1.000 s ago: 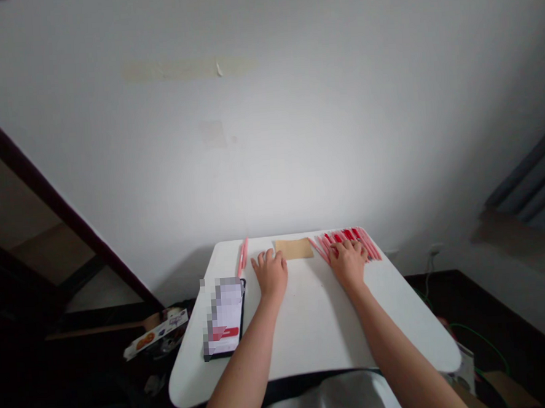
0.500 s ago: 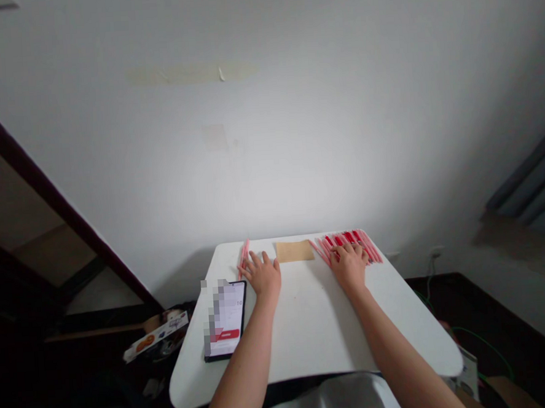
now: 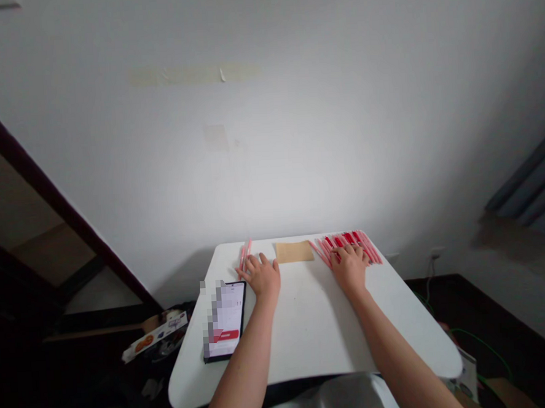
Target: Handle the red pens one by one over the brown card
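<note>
My left hand (image 3: 264, 277) lies on the table with its fingers spread, beside a few slim pink pens (image 3: 243, 253) at the far left. Its fingertips are at the near part of these pens, and whether they press on them is hard to see. My right hand (image 3: 350, 267) rests palm down, fingers apart, over a row of several pink and red pens (image 3: 370, 247) at the far right. That hand hides part of the row. Between the hands, near the back edge, lies a flat tan piece of paper or card (image 3: 294, 252).
A phone (image 3: 227, 320) with a lit screen lies on the left of the white table (image 3: 317, 324), next to my left forearm. The wall (image 3: 288, 166) stands just behind the table. Boxes and odds and ends (image 3: 156, 337) are on the floor at left.
One pen by my left hand has shifted slightly right, so the pens there lie further apart. My left fingers have moved a little. The right hand stays put. The phone screen shows different content.
</note>
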A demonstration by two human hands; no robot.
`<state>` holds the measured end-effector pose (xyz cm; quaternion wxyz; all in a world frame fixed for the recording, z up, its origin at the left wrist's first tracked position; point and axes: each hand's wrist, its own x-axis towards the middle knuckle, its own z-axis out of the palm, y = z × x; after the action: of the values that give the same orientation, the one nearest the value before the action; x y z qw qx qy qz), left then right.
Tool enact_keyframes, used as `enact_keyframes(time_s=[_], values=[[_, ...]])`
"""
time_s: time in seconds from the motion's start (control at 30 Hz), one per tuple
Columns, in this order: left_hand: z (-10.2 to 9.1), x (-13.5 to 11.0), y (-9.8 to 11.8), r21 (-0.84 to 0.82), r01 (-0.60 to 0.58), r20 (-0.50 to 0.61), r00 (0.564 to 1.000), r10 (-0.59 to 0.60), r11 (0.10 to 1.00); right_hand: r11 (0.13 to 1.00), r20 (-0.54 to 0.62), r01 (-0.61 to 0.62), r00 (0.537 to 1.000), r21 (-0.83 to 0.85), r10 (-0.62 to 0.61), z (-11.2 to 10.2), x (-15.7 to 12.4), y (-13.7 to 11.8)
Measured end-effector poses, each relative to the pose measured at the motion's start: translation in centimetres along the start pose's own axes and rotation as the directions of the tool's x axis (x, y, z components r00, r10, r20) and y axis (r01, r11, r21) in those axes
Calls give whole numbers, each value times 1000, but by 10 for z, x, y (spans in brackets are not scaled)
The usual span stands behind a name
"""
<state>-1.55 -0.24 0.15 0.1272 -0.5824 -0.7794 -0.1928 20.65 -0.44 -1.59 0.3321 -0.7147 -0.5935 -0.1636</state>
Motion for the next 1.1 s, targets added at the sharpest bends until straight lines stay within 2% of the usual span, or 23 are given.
enact_keyframes(time_s=[0.27, 0.47, 0.83, 1.1], values=[[-3, 0, -1, 12, 13, -54, 998, -12, 1000, 1000, -10, 16, 1000, -4, -16, -1, 0, 1], [-3, 1, 2, -14, 9, -43, 999, -9, 1000, 1000, 6, 20, 1000, 5, -20, -1, 0, 2], [-6, 2, 4, -3, 99, -14, 995, -99, 995, 999, 46, 22, 999, 24, -23, -7, 0, -1], [-6, 5, 5, 13, 108, -43, 993, -107, 994, 999, 53, 19, 998, 45, -22, -7, -1, -1]])
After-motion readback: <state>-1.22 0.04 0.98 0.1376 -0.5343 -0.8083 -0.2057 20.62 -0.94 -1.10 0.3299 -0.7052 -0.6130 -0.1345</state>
